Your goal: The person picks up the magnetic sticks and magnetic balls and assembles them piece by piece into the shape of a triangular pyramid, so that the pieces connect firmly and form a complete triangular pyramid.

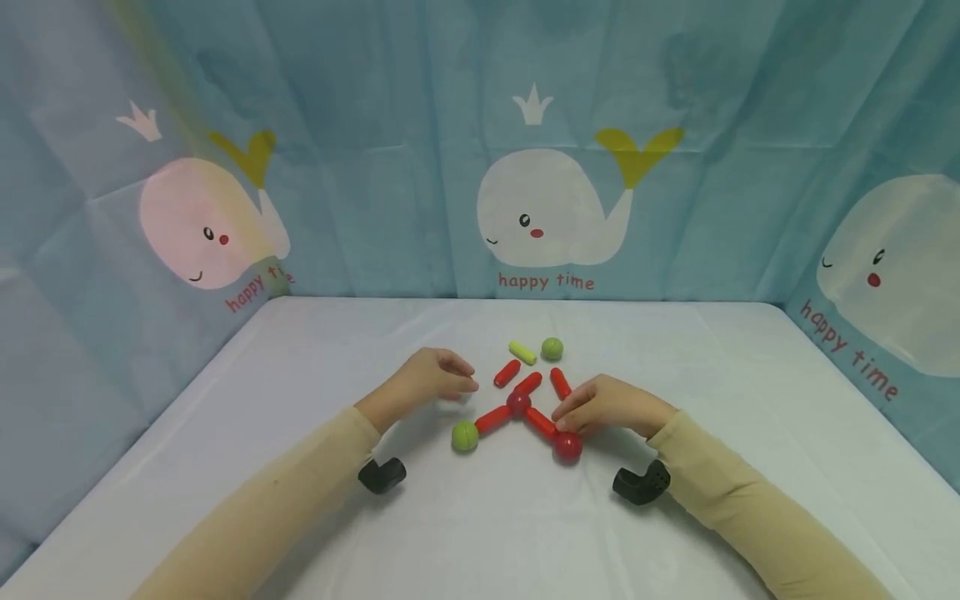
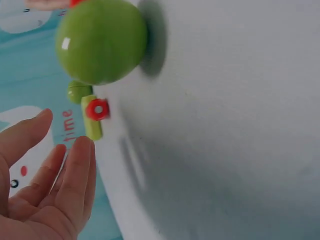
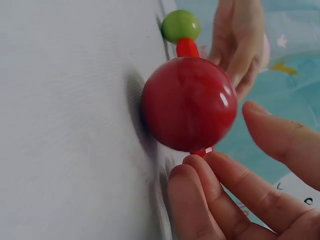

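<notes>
A joined toy on the table has a red center ball (image 1: 518,403) with several red rods stuck in it. One red rod (image 1: 492,419) runs to a green ball (image 1: 464,436), another (image 1: 540,423) to a larger-looking red ball (image 1: 567,447), and a third (image 1: 528,383) points away with a bare end. My right hand (image 1: 611,406) is beside the near red ball, fingertips right at its rod; in the right wrist view thumb and fingers (image 3: 187,197) stand apart. To the left of the toy my left hand (image 1: 427,377) hovers with relaxed fingers, holding nothing.
Beyond the toy lie two loose red rods, one on the left (image 1: 507,372) and one on the right (image 1: 560,383). Farther back are a yellow-green rod (image 1: 522,352) and a second green ball (image 1: 552,348). A whale-print curtain (image 1: 405,217) borders the white table (image 1: 480,525).
</notes>
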The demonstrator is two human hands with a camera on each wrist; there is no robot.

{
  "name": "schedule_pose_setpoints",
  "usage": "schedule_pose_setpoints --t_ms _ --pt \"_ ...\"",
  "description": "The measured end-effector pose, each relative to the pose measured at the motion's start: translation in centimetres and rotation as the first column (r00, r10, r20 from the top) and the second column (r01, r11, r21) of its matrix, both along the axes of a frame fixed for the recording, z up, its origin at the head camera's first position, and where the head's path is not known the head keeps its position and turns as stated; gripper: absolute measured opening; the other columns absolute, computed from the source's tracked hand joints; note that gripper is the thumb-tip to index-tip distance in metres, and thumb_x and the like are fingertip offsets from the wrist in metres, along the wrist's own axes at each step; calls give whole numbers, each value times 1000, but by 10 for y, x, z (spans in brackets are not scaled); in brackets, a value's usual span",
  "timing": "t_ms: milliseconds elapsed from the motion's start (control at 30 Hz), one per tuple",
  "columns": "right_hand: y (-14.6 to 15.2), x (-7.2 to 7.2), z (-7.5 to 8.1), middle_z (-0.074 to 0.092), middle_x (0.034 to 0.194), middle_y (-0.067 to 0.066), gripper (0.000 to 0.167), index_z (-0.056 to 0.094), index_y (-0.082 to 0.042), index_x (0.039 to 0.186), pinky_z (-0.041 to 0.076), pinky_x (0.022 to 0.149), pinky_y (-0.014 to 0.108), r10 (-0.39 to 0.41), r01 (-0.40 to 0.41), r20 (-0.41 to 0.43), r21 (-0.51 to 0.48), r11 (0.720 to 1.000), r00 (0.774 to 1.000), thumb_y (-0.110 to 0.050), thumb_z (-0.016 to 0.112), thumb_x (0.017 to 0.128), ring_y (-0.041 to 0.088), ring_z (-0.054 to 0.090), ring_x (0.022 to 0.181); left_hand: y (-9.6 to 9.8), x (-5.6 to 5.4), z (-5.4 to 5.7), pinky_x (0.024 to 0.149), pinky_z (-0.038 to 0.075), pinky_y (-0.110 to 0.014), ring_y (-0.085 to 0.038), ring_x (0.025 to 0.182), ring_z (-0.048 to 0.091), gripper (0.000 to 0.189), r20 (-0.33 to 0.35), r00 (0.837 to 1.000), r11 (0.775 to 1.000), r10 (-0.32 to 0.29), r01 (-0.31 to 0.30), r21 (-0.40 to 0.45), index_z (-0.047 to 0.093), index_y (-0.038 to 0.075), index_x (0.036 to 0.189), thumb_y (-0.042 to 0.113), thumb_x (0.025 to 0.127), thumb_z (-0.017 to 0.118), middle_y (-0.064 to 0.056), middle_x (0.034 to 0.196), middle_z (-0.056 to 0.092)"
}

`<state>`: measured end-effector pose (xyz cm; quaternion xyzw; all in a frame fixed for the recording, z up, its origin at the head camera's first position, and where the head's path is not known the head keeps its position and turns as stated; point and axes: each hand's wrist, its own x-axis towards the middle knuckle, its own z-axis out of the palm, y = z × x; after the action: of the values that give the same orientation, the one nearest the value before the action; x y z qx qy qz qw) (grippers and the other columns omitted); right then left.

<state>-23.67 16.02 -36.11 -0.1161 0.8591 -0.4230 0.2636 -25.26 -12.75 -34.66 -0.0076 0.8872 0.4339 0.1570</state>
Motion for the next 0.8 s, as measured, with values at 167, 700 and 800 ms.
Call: schedule_pose_setpoints --t_ms 167,700,800 --pt "16 11 1 77 101 5 33 73 -1 113 59 85 34 -10 15 40 -119 993 999 -22 74 88 15 71 89 20 -23 -5 92 57 -31 -16 92 69 35 20 999 999 34 -34 19 68 11 116 24 86 78 -6 114 68" --pt "11 21 -3 78 97 2 35 74 -5 113 54 83 31 -31 35 39 -95 995 999 -25 78 84 14 71 87 49 -44 -13 65 48 -20 -14 72 59 28 7 998 993 60 -59 -100 70 9 102 23 82 82 -4 90 67" --pt "11 22 -3 78 97 2 34 74 -5 112 55 82 30 -17 20 31 -98 995 999 -24 79 84 13 70 88 50 -43 -12 63 48 -19 -13 70 58 24 -9 999 994 42 -42 -97 69 7 101 17 83 80 -5 89 68"
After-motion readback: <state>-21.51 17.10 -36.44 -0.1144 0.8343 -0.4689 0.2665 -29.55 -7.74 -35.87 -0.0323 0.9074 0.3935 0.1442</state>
